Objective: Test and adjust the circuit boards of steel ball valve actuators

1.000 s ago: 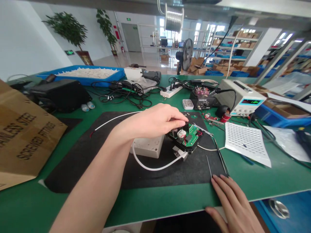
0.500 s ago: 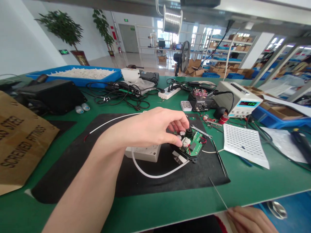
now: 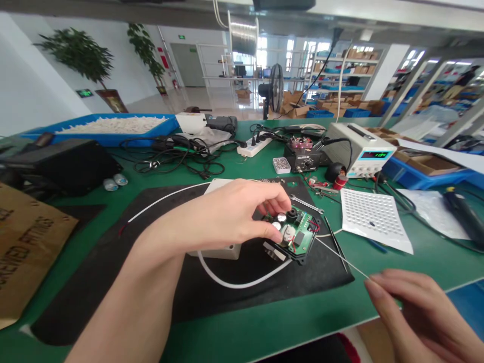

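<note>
My left hand (image 3: 251, 212) reaches over a green circuit board (image 3: 305, 237) in a black housing, its thumb and curled fingers closed on the board's left side. Round capacitors and a pale component show beside the thumb; the exact contact is partly hidden. A white cable (image 3: 242, 286) loops from the board's underside. Low on the right, my right hand (image 3: 412, 307) pinches a thin silvery wire (image 3: 346, 259), whose far end points at the board's right edge. Behind my left wrist sits a light grey box (image 3: 221, 252), partly covered.
On the black mat (image 3: 227, 305) lie a wrench (image 3: 308, 204) and tweezers (image 3: 336, 242). A white perforated sheet (image 3: 372, 217) is at right, with a power supply (image 3: 363, 151) behind. Tangled black cables (image 3: 177, 156) and a cardboard box (image 3: 34, 252) are at left.
My right hand has risen and moved inward, bringing the wire's tip up to the board's right edge. My left hand stays at the board. The camera view has shifted slightly.
</note>
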Available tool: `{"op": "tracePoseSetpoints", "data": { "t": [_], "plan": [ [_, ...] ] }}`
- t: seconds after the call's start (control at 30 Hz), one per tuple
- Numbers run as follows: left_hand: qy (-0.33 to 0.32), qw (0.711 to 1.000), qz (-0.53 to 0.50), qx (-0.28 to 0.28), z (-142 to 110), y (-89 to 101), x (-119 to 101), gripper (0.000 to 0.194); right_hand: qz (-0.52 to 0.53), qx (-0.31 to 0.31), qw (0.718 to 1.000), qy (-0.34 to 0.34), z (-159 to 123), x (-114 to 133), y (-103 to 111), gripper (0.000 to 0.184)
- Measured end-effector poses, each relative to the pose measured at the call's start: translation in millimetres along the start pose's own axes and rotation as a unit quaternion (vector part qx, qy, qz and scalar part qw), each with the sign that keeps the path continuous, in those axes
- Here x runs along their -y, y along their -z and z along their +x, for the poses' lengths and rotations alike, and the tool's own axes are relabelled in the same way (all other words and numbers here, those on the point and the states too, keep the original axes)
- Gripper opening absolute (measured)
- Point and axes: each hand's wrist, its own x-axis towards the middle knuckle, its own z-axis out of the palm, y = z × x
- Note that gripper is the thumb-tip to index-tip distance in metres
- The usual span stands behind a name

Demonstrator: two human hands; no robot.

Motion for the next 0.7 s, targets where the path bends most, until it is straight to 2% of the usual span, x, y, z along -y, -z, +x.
{"op": "tracePoseSetpoints", "data": {
  "t": [0.1,0.2,0.47,0.7],
  "plan": [
    [0.007,1.000,0.009,0.000,0,-1.2,-2,0.030,0.016,0.000,0.999,0.032,15,22,-22,0.010],
    [0.007,1.000,0.010,0.003,1,-1.9,-3,0.030,0.020,-0.013,0.999,0.042,15,25,-34,0.012],
    [0.007,1.000,0.020,0.004,3,-2.2,-3,0.028,0.007,-0.048,0.999,-0.011,9,22,-27,0.007],
    [-0.006,1.000,0.025,0.000,5,-4.1,0,0.029,0.017,0.000,0.999,0.043,11,9,-30,0.015]
  ]
}}
